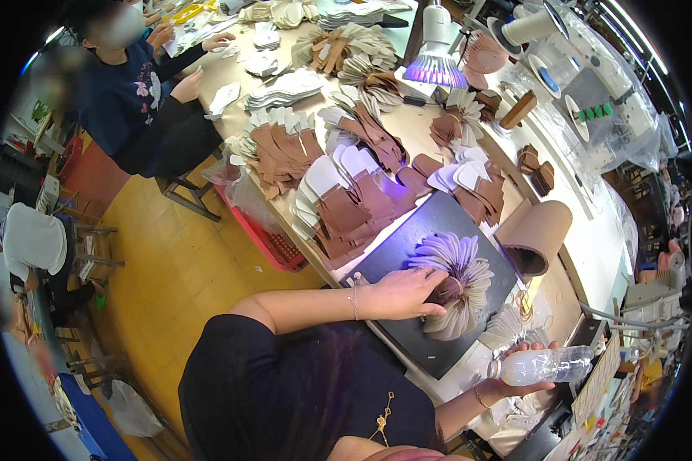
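A bundle of pale cut pieces [457,257], fanned out like a rosette with a brown middle, lies on a dark square board [377,265]. My left hand [401,293] reaches across from the left, its thumb and fingers around the bundle's brown middle. A clear plastic bottle [550,366] lies sideways in my right hand [507,384], near the board's right corner. The fingers wrap it from behind and below. It looks partly filled with something whitish, and its narrow end points toward me.
Stacks of brown and white cut pieces [350,207] cover the table beyond the board. A brown cardboard tube [542,230] lies right of it, and a lit lamp [436,69] hangs above. A red crate [273,242] stands below the table edge. Another person [131,100] sits at far left.
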A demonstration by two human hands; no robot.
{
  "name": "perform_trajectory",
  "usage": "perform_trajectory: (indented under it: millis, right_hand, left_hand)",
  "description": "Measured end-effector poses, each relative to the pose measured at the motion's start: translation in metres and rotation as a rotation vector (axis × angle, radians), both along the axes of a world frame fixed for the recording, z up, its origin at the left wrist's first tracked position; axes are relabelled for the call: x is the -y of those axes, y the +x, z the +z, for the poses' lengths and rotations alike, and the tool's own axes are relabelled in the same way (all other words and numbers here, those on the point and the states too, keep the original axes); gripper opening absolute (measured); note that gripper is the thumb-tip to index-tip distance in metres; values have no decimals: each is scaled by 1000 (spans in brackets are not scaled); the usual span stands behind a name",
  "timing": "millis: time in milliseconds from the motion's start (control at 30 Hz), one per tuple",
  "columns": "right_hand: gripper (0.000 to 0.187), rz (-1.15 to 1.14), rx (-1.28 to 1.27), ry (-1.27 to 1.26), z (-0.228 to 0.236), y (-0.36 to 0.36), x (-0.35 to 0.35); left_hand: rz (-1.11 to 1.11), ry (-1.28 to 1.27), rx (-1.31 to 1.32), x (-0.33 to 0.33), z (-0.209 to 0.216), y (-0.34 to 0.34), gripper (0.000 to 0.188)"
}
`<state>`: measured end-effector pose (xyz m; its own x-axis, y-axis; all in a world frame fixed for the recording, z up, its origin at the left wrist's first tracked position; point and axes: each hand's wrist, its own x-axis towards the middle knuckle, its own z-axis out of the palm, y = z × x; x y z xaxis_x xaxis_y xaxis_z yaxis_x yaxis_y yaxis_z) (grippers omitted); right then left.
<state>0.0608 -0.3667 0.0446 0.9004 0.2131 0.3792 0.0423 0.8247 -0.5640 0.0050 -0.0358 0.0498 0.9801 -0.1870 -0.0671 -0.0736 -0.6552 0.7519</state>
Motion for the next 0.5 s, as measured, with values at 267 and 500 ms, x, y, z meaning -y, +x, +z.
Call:
perform_trajectory:
  millis: [267, 500]
  right_hand:
    - [85, 110, -31, 27, -3, 19, -30]
    - [82, -41, -47, -26, 6, 35, -44]
  left_hand:
    - [-407, -290, -215, -110, 74, -10, 66]
    - [110, -179, -29, -266, 73, 70, 51]
